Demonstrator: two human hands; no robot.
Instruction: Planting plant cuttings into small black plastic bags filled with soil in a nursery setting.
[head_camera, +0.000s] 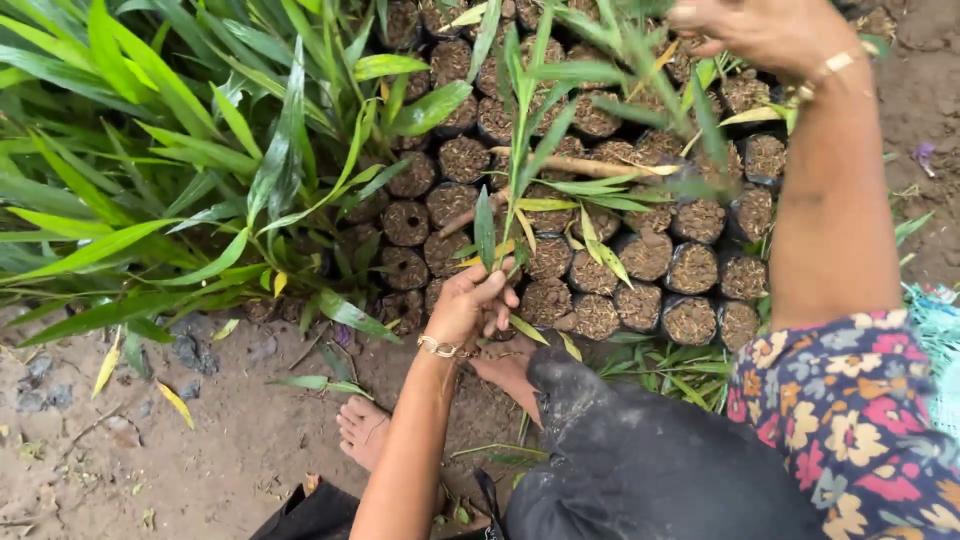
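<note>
My left hand (468, 303), with a gold bracelet at the wrist, grips the base of a thin green seedling (515, 150) where it meets a small black soil-filled nursery bag. My right hand (765, 30) is raised at the top right, fingers closed around the seedling's upper leaves (640, 45). Several black nursery bags of soil (640, 255) stand packed in rows just beyond my left hand. A pale stick (575, 165) lies across the bags.
Dense long-leaved green seedlings (150, 150) fill the left side. Bare damp earth (200, 440) lies in front. My bare feet (362, 430) rest on the ground, with dark cloth (650, 460) over my lap and a floral sleeve (850, 420) at right.
</note>
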